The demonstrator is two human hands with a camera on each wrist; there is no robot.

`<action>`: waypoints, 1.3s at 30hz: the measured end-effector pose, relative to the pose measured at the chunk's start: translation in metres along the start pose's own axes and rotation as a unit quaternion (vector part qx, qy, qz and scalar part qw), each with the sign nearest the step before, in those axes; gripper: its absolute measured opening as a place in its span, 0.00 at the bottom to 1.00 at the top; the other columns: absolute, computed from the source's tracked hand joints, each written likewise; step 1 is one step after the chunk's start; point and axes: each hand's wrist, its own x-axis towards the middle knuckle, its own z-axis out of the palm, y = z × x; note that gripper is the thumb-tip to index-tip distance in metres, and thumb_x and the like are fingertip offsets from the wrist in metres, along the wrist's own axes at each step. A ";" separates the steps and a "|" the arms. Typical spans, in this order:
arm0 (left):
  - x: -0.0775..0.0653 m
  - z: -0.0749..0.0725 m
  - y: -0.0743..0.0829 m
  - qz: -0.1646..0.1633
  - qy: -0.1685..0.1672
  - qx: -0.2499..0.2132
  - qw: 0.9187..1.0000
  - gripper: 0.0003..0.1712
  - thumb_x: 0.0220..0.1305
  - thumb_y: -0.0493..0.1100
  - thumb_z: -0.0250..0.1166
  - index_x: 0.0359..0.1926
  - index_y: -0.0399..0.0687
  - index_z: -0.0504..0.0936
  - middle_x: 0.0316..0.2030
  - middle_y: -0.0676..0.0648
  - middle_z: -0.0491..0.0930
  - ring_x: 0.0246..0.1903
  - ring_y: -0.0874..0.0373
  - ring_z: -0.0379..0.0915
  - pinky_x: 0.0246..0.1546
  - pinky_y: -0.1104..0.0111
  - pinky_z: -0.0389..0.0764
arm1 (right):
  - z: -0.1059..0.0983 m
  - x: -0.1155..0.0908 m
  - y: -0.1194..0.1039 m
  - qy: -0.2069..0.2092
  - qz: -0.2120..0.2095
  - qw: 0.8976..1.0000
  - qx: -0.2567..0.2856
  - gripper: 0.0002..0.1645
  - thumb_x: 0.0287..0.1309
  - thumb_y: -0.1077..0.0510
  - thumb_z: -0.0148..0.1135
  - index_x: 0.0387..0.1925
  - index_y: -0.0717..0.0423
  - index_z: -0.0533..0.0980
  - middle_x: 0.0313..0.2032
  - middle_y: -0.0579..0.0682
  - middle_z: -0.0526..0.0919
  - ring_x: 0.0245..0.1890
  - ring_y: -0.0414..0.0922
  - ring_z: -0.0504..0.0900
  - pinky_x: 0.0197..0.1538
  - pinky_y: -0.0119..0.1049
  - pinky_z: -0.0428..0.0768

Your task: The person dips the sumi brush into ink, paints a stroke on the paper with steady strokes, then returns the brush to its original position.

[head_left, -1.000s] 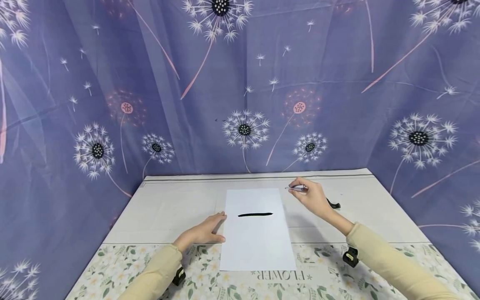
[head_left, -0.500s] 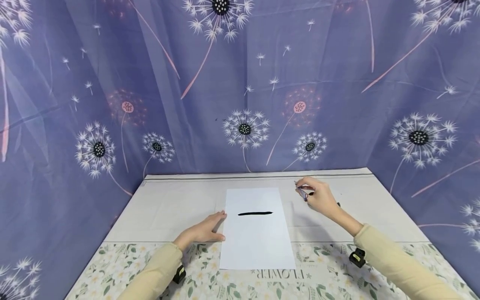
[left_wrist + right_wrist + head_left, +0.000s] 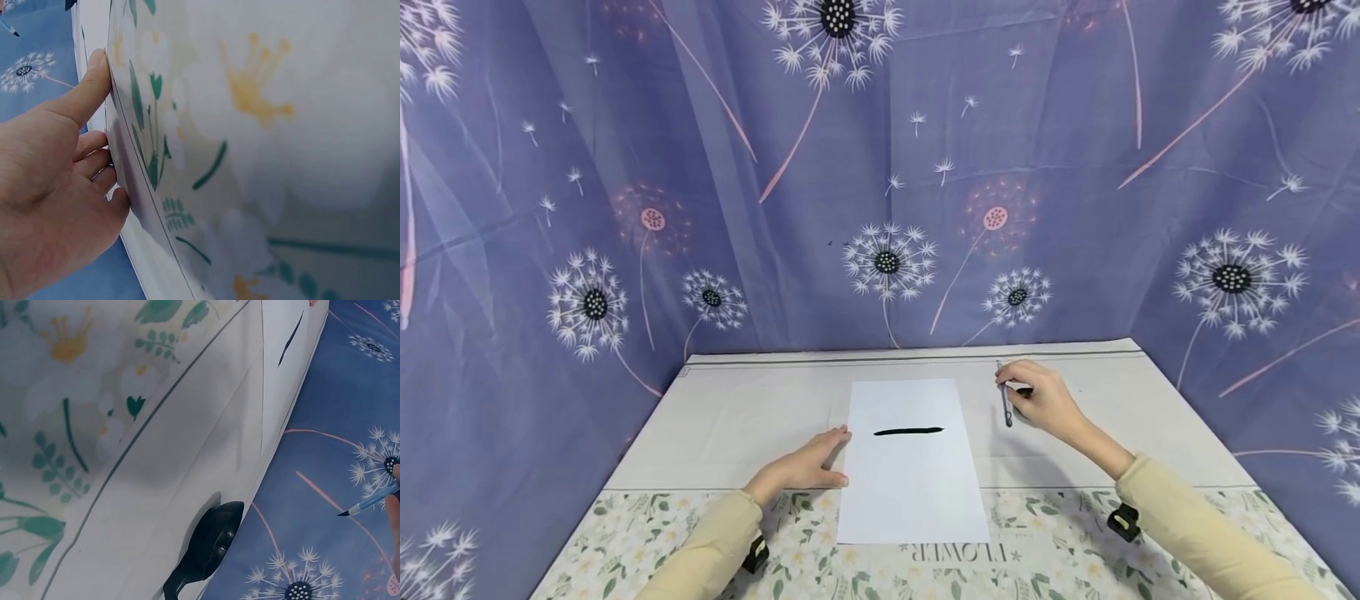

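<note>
My right hand (image 3: 1041,398) pinches a slim brush (image 3: 1004,402) to the right of the paper, above the white part of the table. The brush points down and has a dark tip; in the right wrist view the brush (image 3: 369,501) shows a blue shaft, with only a little of the hand at the edge. A white sheet of paper (image 3: 913,492) carries one thick black horizontal stroke (image 3: 908,431). My left hand (image 3: 812,460) rests at the sheet's left edge, thumb and fingers spread. In the left wrist view that hand (image 3: 56,181) lies against the table cover.
Behind my right hand, a black spoon-shaped dish with a handle (image 3: 212,540) lies on the white cover (image 3: 737,417). The table's near part has a floral print (image 3: 805,567). Purple curtains with dandelions (image 3: 820,167) stand behind and on both sides.
My right hand has moved slightly right, away from the paper. The brush has turned from nearly level to almost upright. The left hand and paper keep their places.
</note>
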 end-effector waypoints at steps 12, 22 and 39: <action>0.003 -0.006 0.003 -0.003 -0.002 0.001 1.000 0.47 0.63 0.53 0.65 0.73 0.36 0.54 0.75 0.34 0.47 0.74 0.36 0.42 0.73 0.43 0.50 | -0.012 -0.004 0.008 -0.013 -0.033 0.999 -0.030 0.22 0.34 0.81 0.71 0.31 0.56 0.80 0.37 0.53 0.85 0.40 0.49 0.82 0.46 0.17 0.77; 0.002 -0.004 0.002 -0.002 -0.006 0.001 1.000 0.47 0.62 0.52 0.66 0.72 0.35 0.55 0.74 0.33 0.47 0.74 0.37 0.43 0.72 0.43 0.51 | -0.015 -0.014 0.013 -0.030 -0.083 0.993 -0.075 0.23 0.29 0.79 0.74 0.30 0.56 0.80 0.36 0.53 0.84 0.38 0.48 0.83 0.39 0.31 0.81; 0.000 0.001 -0.002 -0.009 -0.002 -0.001 1.000 0.48 0.61 0.55 0.66 0.73 0.37 0.55 0.74 0.34 0.48 0.74 0.37 0.44 0.72 0.42 0.51 | -0.019 -0.025 0.021 -0.068 -0.148 0.982 -0.099 0.20 0.32 0.77 0.70 0.30 0.57 0.80 0.35 0.53 0.83 0.38 0.49 0.82 0.38 0.37 0.82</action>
